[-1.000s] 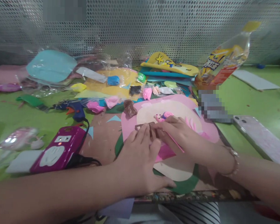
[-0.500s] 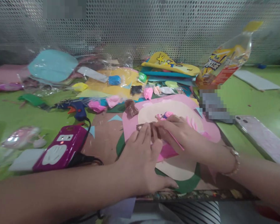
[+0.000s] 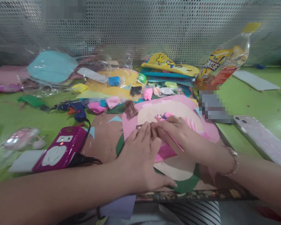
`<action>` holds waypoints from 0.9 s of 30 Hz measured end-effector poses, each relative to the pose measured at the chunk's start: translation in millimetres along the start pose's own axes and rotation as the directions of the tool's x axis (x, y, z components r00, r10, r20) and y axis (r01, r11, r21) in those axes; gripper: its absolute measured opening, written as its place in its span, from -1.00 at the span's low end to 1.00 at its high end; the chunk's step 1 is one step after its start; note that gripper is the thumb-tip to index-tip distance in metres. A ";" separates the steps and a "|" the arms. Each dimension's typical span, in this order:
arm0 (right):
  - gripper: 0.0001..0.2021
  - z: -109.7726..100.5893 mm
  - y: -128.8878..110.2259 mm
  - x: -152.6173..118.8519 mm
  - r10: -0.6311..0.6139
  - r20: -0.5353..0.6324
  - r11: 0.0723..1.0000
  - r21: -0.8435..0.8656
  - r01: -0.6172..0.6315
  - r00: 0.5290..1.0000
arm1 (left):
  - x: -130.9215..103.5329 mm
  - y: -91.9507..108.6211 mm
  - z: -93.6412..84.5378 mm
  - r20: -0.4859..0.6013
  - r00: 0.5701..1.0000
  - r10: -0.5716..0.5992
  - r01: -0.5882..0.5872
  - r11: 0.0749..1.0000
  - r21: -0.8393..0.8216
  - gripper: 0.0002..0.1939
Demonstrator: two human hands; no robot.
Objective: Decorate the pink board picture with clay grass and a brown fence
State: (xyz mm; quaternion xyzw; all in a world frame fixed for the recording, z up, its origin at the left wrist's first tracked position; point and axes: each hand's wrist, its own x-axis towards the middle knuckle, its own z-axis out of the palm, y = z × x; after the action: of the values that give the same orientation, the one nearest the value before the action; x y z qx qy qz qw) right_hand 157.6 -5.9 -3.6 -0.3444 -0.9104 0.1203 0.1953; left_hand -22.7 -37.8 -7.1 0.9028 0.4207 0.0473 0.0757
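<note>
A pink and cream paper cutout [image 3: 178, 172] with green edging lies on a brown board [image 3: 103, 140]. My left hand [image 3: 142, 156] lies on the cutout, fingers extended, fingertips at a thin dark brown strip [image 3: 139, 127]. My right hand [image 3: 180, 134] has its fingers pinched around a thin pink stick [image 3: 176, 143], which slants out below the palm. Its fingertips meet those of my left hand; the stick's tip is hidden. Just behind my right hand is a small pink and blue clay figure [image 3: 164, 116], with pink clay strands [image 3: 191, 123] to its right.
Wrapped clay lumps, including a brown one [image 3: 131, 108], lie behind the cutout. At left are a glue gun [image 3: 77, 111] and a purple power strip [image 3: 61, 150]. A snack bottle [image 3: 221, 62] and a phone [image 3: 262, 137] are at right.
The whole view has shifted slightly left. Both hands keep nearly the same place on the cutout, and the pink stick remains in my right hand.
</note>
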 end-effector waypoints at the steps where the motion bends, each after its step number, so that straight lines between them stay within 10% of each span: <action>1: -0.85 -0.4 -0.1 -0.4 -0.005 0.002 1.000 0.009 0.005 1.000 | 0.2 -0.4 -0.1 -0.001 1.000 0.004 -0.004 1.000 0.001 0.06; 27: -0.64 -4.1 -10.4 -6.8 0.004 0.072 1.000 0.016 -0.005 0.997 | -6.6 0.3 5.4 -0.083 0.993 0.085 -0.080 0.995 0.059 -0.13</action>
State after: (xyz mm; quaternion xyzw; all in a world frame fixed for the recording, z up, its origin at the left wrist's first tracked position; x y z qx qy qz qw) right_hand 158.0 -17.7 1.8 -0.3403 -0.9150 0.1403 0.1649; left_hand -25.9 -43.6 -12.5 0.9184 0.3869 0.0772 0.0306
